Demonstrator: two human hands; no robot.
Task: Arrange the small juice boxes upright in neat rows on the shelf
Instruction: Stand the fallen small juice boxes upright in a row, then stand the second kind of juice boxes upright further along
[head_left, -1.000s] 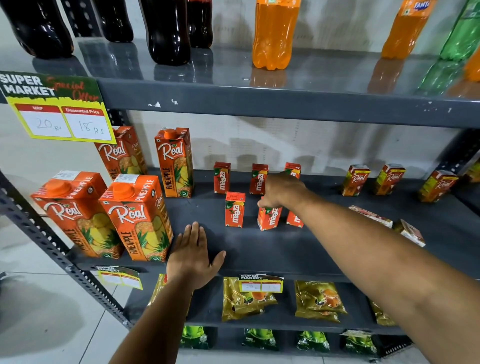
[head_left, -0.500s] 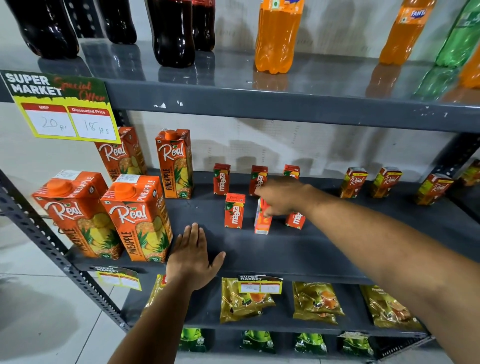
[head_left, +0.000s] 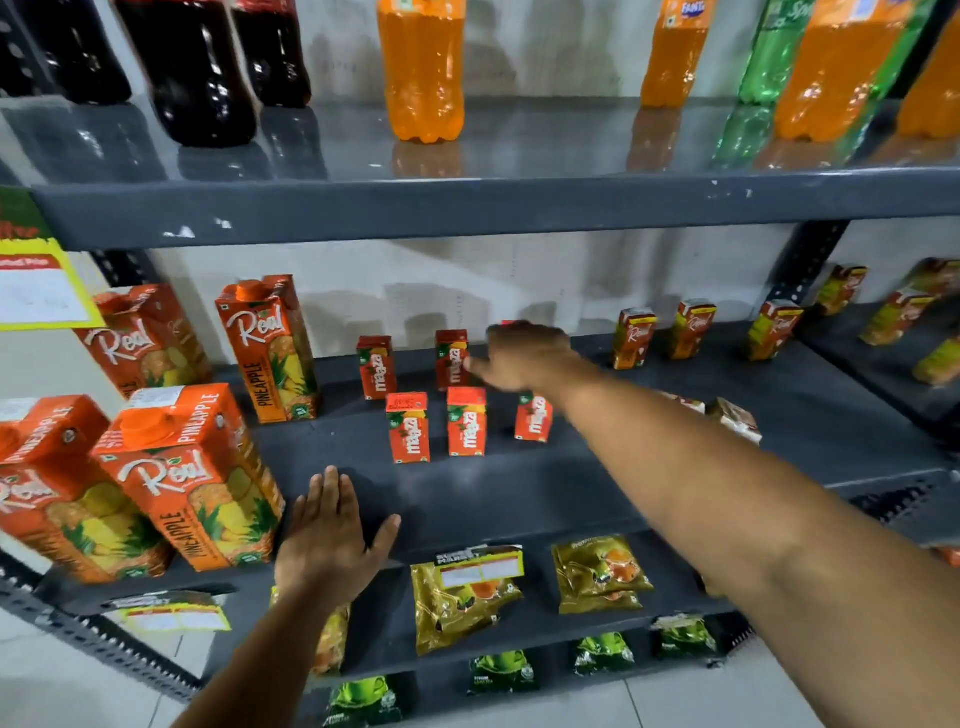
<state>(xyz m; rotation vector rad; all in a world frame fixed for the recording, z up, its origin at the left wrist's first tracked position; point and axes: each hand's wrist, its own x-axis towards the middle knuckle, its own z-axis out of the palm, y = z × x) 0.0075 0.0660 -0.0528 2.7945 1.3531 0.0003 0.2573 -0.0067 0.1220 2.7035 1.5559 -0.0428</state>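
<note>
Just below my outstretched right hand (head_left: 524, 356), six small red juice boxes (head_left: 466, 422) stand upright in two rows on the grey shelf (head_left: 519, 493); that hand hovers with fingers loosely spread, gripping nothing. Nearer me, my left hand (head_left: 327, 540) lies flat and open on the shelf's front, beside the large pineapple cartons (head_left: 192, 478).

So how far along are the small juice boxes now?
Done: three Maaza boxes upright in the front row, two visible behind. In hand: right hand is open over the back row, holding nothing; left hand rests flat on the shelf. Left: toppled boxes at right.
</note>
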